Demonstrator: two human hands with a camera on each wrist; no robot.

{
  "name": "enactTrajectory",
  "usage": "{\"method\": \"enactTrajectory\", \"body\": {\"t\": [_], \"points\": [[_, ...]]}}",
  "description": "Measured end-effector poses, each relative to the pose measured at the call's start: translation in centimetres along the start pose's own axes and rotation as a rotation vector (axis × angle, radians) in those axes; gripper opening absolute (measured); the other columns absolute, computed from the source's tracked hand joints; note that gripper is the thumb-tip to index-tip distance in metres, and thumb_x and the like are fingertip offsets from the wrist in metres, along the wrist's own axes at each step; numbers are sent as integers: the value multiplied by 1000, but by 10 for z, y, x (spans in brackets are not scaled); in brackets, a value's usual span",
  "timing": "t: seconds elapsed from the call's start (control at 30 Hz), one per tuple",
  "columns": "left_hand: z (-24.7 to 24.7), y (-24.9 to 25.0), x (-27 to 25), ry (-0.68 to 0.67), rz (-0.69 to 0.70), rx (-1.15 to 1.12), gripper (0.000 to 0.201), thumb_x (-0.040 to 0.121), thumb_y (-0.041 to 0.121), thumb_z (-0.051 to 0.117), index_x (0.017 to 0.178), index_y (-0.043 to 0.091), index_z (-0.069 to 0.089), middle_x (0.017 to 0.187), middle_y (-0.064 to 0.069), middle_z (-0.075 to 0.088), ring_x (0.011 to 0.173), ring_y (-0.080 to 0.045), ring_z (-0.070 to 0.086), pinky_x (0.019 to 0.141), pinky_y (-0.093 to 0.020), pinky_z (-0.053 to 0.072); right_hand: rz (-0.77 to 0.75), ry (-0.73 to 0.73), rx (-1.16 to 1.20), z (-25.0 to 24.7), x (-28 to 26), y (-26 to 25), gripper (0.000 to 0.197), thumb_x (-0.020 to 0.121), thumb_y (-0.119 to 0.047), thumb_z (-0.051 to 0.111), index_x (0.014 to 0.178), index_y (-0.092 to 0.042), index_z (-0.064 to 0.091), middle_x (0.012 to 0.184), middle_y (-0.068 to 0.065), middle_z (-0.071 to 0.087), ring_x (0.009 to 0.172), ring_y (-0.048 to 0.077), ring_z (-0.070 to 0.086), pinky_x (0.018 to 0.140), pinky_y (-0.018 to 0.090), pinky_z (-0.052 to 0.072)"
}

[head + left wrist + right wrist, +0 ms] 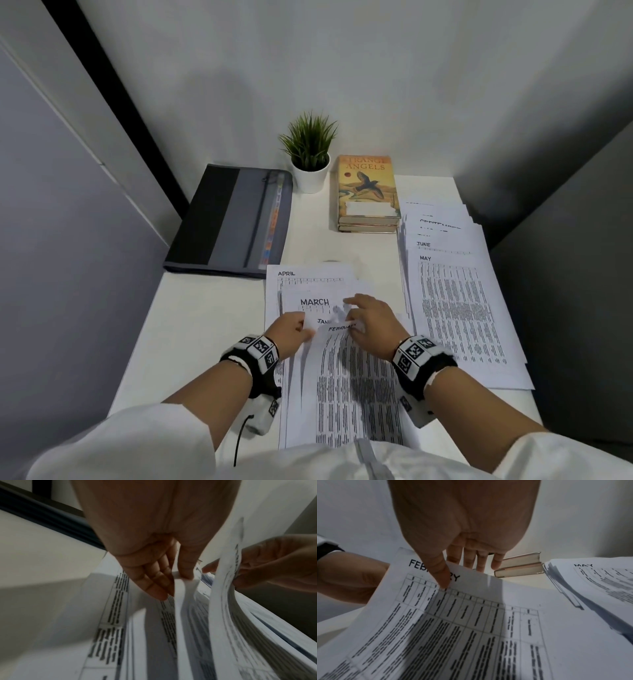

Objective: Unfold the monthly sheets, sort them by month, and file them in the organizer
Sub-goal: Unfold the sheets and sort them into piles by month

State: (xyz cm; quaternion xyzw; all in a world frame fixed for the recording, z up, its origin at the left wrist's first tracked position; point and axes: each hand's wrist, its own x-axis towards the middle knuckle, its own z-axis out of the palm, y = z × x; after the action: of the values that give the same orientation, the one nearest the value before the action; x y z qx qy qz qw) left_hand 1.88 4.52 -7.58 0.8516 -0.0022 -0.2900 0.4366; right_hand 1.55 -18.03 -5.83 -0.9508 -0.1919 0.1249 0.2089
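Observation:
On the white table lie printed monthly sheets. The APRIL sheet (308,277) is farthest, with the MARCH sheet (315,302) overlapping it. My left hand (305,334) (178,582) pinches the left edge of the sheet headed JAN (323,321), lifting it. The FEBRUARY sheet (346,377) (471,615) is raised at its top by my right hand (352,320) (453,574). Its thumb (442,580) presses on the heading, with the fingers behind the top edge. The dark grey organizer (233,219) lies closed at the back left, with coloured tabs showing.
A fanned stack of sheets with MAY on top (455,308) (599,577) covers the table's right side. A potted plant (310,161) and two stacked books (368,195) (520,566) stand at the back. Walls close in on three sides.

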Motion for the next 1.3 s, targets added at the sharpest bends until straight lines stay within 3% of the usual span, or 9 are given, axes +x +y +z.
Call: {"method": "enactTrajectory", "body": {"t": [0.17, 0.33, 0.5, 0.63, 0.77, 0.87, 1.07, 1.17, 1.3], "points": [[2, 0, -7, -63, 2, -128, 17, 87, 5, 54, 83, 17, 66, 76, 9, 64, 63, -9, 56, 56, -21, 42, 38, -56, 20, 9, -6, -4, 21, 88, -27, 54, 104, -24, 67, 111, -10, 63, 116, 10, 48, 110, 37, 26], [-12, -2, 6, 479, -19, -2, 37, 86, 6, 59, 122, 11, 55, 125, -5, 50, 115, -21, 50, 102, -33, 40, 96, -50, 107, 5, -13, -9, 16, 88, -25, 55, 96, -16, 65, 93, 0, 65, 89, 17, 58, 85, 32, 46], [-25, 4, 21, 443, -178, -342, 45, 91, 13, 59, 134, 11, 45, 127, -5, 53, 117, -24, 53, 99, -34, 43, 192, -35, 345, 3, -8, -12, 17, 92, -39, 52, 90, -23, 48, 81, -7, 62, 70, 11, 59, 60, 24, 47], [-20, 7, 14, 282, 7, -279, 16, 88, 2, 60, 101, 10, 66, 93, -7, 69, 86, -28, 64, 80, -37, 53, 174, 96, 232, -2, 10, -8, 27, 92, -28, 54, 117, -21, 50, 113, -3, 56, 101, 15, 56, 88, 29, 49], [-14, 11, 7, 128, 65, -221, 32, 81, -1, 50, 76, 24, 70, 64, 6, 60, 56, -13, 48, 52, -22, 38, 113, 107, 70, -6, 28, -4, 44, 86, -17, 55, 130, -22, 52, 136, 2, 48, 124, 22, 43, 105, 40, 38], [-19, 11, 6, 113, 64, -180, 47, 79, -10, 44, 82, 26, 73, 98, 5, 70, 94, -13, 62, 79, -24, 47, 111, 37, -2, -3, 28, -5, 32, 85, -14, 48, 108, -28, 64, 114, -7, 61, 118, 16, 47, 107, 37, 22], [-43, 7, 23, 578, -182, -262, 43, 88, -4, 48, 128, 11, 53, 133, -12, 52, 120, -28, 53, 99, -37, 44, 81, 139, 150, -2, 11, -13, 23, 92, -16, 49, 103, -26, 67, 96, -11, 66, 91, 9, 54, 100, 32, 30], [-43, 4, 28, 505, -201, -386, 39, 90, 7, 60, 128, 7, 49, 122, -11, 62, 101, -21, 59, 86, -30, 45, 80, 201, 250, -6, 3, -18, 19, 95, -19, 51, 109, -21, 63, 95, -6, 67, 86, 8, 51, 91, 27, 34], [-41, 13, 26, 476, -39, -125, 29, 92, 25, 63, 89, -3, 56, 78, -10, 52, 71, -18, 44, 66, -33, 38, 77, 192, 310, -10, 1, -20, 8, 96, -23, 51, 101, -19, 56, 89, -2, 65, 80, 14, 57, 74, 30, 48]]}}
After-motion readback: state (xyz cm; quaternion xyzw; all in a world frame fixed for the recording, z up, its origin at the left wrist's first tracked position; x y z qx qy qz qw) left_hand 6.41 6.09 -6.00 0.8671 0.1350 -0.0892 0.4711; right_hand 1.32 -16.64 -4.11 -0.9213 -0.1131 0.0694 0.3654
